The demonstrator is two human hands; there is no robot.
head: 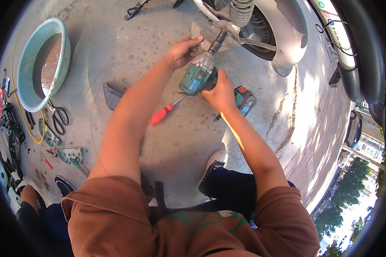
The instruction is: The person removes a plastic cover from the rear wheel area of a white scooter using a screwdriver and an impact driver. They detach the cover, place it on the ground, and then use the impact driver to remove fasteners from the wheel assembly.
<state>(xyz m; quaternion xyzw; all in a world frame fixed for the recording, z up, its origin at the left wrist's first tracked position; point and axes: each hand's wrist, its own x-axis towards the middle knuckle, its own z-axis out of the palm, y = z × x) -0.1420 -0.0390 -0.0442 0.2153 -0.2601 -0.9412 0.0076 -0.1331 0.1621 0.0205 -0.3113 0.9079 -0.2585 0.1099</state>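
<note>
My right hand grips the handle of a teal cordless impact wrench, whose battery pack points down to the right. A long dark socket on its nose reaches a dirty metal hub beside a scooter wheel. My left hand is left of the socket, with thumb and fingers pinching a pale strip of cardboard or similar sheet. Beneath the wrench lies a red-handled screwdriver; its shaft tip is hidden by the tool.
A light blue basin of murky water stands left. Near it are black-handled scissors, a yellow cable, plastic covers and a small screwdriver. A coil spring and fender rise ahead. Another person's shoe is lower left.
</note>
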